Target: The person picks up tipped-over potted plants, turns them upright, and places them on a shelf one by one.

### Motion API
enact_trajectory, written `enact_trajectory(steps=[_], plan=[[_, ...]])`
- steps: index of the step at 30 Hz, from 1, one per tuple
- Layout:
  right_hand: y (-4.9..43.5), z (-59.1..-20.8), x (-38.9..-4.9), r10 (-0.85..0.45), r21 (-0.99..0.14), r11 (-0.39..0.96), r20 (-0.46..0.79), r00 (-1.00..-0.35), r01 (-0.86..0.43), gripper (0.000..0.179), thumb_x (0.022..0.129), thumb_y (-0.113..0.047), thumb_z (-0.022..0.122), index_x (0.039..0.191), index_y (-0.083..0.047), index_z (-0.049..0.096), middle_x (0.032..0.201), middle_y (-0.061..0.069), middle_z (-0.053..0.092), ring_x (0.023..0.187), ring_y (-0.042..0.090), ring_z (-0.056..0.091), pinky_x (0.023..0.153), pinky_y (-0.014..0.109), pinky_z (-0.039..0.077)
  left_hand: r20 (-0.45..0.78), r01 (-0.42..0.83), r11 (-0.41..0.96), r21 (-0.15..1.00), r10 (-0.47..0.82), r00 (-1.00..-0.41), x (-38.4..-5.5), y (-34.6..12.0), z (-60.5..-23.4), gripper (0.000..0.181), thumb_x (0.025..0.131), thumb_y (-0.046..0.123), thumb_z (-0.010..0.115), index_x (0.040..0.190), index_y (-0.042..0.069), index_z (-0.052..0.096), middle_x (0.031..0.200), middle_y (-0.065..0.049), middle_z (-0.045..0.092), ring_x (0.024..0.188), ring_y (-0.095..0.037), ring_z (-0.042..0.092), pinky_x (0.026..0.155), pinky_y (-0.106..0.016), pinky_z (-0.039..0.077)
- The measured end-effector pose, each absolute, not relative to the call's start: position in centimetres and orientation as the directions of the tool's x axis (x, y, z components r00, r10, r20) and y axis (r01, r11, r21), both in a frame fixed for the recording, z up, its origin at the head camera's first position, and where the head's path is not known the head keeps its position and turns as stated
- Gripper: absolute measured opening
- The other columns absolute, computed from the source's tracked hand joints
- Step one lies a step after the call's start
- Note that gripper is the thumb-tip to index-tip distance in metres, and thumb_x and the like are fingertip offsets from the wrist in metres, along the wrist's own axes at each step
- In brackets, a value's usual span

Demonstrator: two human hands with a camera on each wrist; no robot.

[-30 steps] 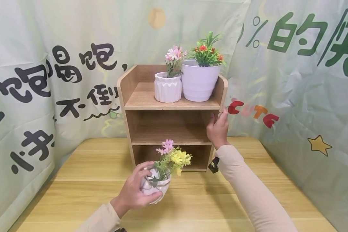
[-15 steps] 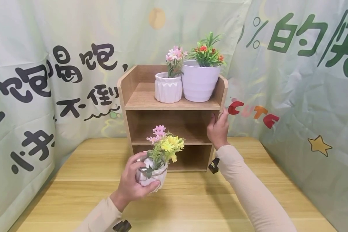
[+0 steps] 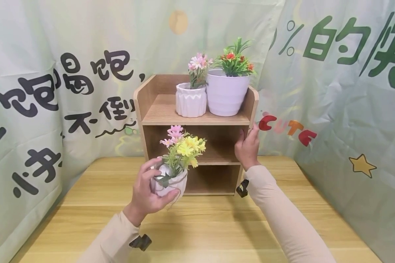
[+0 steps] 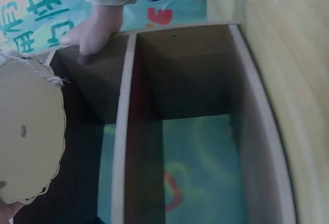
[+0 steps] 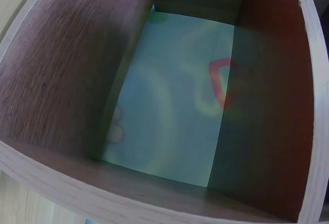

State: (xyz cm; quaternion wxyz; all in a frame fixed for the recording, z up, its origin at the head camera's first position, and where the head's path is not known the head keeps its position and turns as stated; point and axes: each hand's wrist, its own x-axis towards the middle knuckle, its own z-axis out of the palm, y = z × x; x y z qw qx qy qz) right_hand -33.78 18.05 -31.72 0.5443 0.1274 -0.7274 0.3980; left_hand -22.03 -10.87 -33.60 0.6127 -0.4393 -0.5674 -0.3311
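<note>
In the head view my left hand (image 3: 144,193) grips a white flowerpot (image 3: 173,184) with pink and yellow flowers (image 3: 185,146). It is raised above the table, in front of the left part of a wooden shelf (image 3: 159,109). The pot's pale round underside (image 4: 31,126) fills the left side of the left wrist view. My right hand (image 3: 248,149) holds the shelf's right side panel, thumb on the inner face; the other fingers are mostly hidden behind the panel. On the top board stand a ribbed white pot (image 3: 191,100) with pink flowers and a larger white pot (image 3: 228,93) with red flowers and green leaves.
The shelf has two open compartments under its top board, and the right wrist view looks through an open-backed compartment (image 5: 169,95). It stands on a wood-grain table (image 3: 210,226). Printed cloth (image 3: 95,22) hangs behind and at both sides.
My left hand has lifted the flowerpot and carried it slightly left, from low before the bottom compartment to where its flowers overlap the middle one. My right hand stays on the side panel.
</note>
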Motion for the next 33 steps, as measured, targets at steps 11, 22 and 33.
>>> enact_trajectory(steps=[11,22,33], plan=[[18.0,-32.0,-33.6,0.245,-0.451,0.652,0.886,-0.393,-0.609,0.043,0.095,-0.003,0.051,0.133,0.009,0.034,0.120,0.033,0.052,0.112,0.046,0.054,0.098,0.054,0.042,0.992,0.877,0.463,-0.128,0.057,0.115,-22.7,-11.3,-31.4,0.060,0.084,0.049,0.069,0.093,-0.006,0.046,0.103,-0.033,0.057,0.090,-0.045,0.060,0.078,-0.036,0.056],[18.1,-31.7,-33.7,0.244,-0.440,0.652,0.893,-0.379,-0.617,0.043,0.096,-0.005,0.050,0.133,0.008,0.034,0.121,0.033,0.052,0.115,0.045,0.053,0.099,0.052,0.042,0.995,0.879,0.468,-0.090,0.008,0.098,-23.3,-11.4,-29.9,0.062,0.081,0.050,0.071,0.094,-0.005,0.047,0.105,-0.030,0.058,0.096,-0.043,0.059,0.087,-0.033,0.053],[18.1,-31.7,-33.8,0.241,-0.445,0.656,0.889,-0.389,-0.610,0.042,0.096,-0.005,0.049,0.132,0.008,0.034,0.121,0.033,0.051,0.114,0.045,0.053,0.098,0.053,0.043,0.997,0.861,0.506,-0.054,-0.014,0.070,-23.7,-11.3,-28.0,0.061,0.079,0.049,0.073,0.099,-0.002,0.046,0.109,-0.029,0.058,0.098,-0.042,0.059,0.084,-0.038,0.052]])
